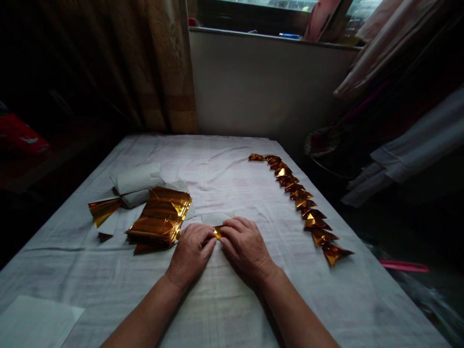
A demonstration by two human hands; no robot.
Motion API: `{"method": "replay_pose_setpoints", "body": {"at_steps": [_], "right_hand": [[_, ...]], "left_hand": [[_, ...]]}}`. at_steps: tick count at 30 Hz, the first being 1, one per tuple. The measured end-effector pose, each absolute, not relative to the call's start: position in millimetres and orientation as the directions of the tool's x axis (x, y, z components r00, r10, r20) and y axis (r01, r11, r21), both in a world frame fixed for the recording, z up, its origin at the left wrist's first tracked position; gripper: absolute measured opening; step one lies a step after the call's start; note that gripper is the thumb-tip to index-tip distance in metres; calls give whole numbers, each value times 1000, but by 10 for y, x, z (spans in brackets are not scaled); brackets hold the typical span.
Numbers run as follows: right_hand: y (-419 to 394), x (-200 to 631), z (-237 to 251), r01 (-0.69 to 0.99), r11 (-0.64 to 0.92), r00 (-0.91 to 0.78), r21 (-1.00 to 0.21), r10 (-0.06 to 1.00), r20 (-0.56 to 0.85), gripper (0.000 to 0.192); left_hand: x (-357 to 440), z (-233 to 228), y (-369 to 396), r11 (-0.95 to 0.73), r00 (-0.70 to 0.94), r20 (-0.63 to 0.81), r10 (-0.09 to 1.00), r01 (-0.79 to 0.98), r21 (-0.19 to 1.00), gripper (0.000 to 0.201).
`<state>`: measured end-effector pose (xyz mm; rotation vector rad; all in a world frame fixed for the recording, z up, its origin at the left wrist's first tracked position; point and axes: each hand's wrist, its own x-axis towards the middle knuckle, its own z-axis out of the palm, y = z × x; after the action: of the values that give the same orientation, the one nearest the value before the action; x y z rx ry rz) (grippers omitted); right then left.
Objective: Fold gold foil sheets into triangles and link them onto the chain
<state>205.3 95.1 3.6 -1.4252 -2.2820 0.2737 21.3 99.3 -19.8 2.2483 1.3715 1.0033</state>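
Observation:
Close together over the middle of the cloth-covered table, my left hand [194, 251] and my right hand [246, 244] pinch a small piece of gold foil paper [217, 232] between thumbs and fingers. Most of that sheet is hidden under the fingers, and a pale paper edge [217, 218] shows just beyond them. Left of my left hand lies a stack of gold foil sheets [159, 217]. To the right of my right hand, a curved row of folded gold foil pieces [304, 203] runs along the table's right side, several of them overlapping.
Behind the stack rests a crumpled white paper wrapper [137, 179], with a loose foil scrap [104, 209] beside it. A white sheet [39, 321] lies at the near left. Beyond the table are a curtain [155, 63], a wall [261, 87] and hanging clothes [420, 140]. A pink handle [404, 266] shows at the right.

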Motion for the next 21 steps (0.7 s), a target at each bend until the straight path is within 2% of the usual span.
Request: {"method": "replay_pose_setpoints", "body": {"at_steps": [3,8,15,21], "right_hand": [[904,2071,10,775,520,-495,-360,853,166,35],[790,2110,-76,786,517,-533,-340,844,50,60],[699,2193,-78,805,513,-538,-299,843,-1,64],[662,2374,-101,876,420,-442,-238,896,-47,63]], "left_hand": [[217,-180,989,-467,288,376,880,660,588,8],[224,-163,989,-438,289,337,896,702,561,7],[210,-185,993,-439,285,343,895,699,564,10],[139,-221,1030,-468,327,335,884,637,613,15]]}}
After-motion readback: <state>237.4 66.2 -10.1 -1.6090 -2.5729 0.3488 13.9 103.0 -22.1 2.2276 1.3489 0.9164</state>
